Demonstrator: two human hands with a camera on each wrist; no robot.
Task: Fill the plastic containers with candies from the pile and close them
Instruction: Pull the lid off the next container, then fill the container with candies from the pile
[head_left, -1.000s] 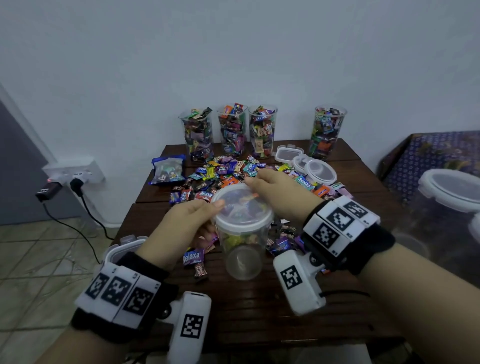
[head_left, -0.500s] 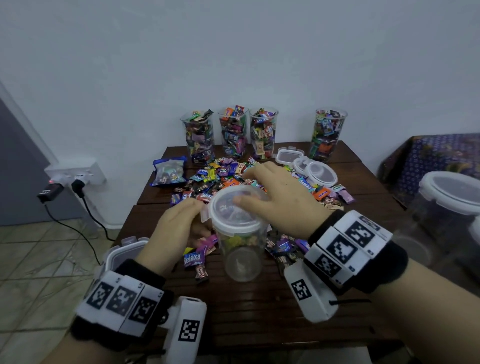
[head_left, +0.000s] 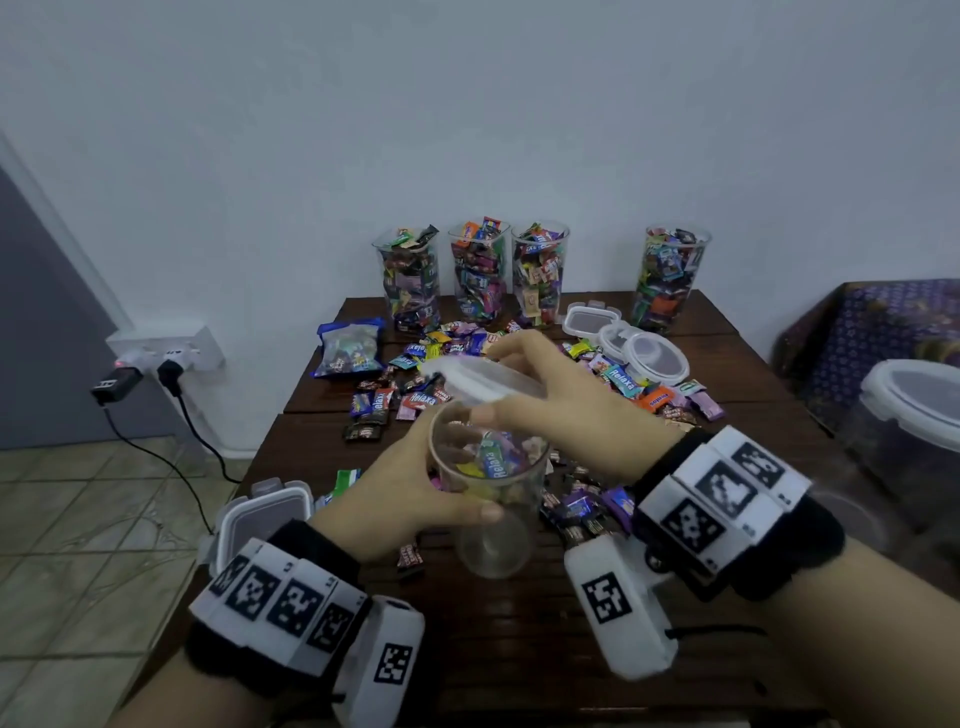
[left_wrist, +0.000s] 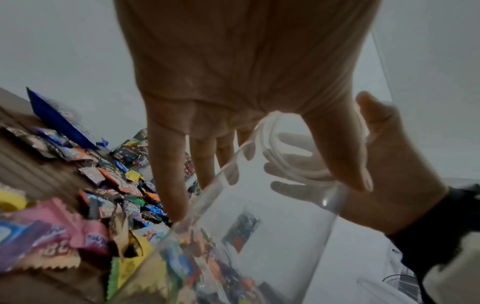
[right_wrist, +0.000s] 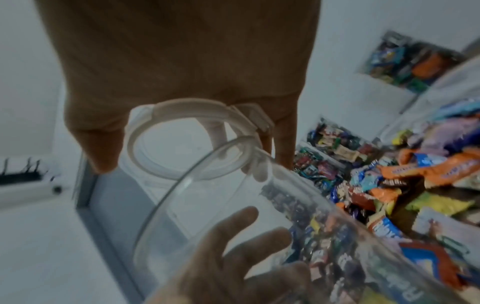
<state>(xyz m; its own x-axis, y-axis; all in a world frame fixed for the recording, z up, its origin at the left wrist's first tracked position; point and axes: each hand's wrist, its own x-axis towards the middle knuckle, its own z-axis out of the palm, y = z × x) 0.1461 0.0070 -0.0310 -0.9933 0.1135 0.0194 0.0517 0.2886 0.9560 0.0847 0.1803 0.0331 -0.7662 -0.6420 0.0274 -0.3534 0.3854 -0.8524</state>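
A clear plastic container (head_left: 493, 519) stands near the front of the dark wooden table (head_left: 519, 649), with some wrapped candies showing inside. My left hand (head_left: 415, 493) grips its side, thumb in front and fingers (left_wrist: 168, 185) behind the wall (left_wrist: 259, 226). My right hand (head_left: 511, 387) holds the round white-rimmed lid (head_left: 462, 376) tilted just above the open mouth. The right wrist view shows the lid (right_wrist: 182, 139) pinched between thumb and fingers over the container's rim (right_wrist: 207, 164). The candy pile (head_left: 457, 358) lies behind both hands.
Several candy-filled containers (head_left: 478, 275) stand along the wall. Spare lids (head_left: 649, 353) lie at the back right, a blue candy bag (head_left: 348, 348) at the back left. A square container (head_left: 260, 519) sits at the table's left edge, a large lidded tub (head_left: 914, 410) on the right.
The lid, seated on the container before, is now lifted off and tilted in my right hand. My left hand has moved from the lid's edge to wrap the container's side.
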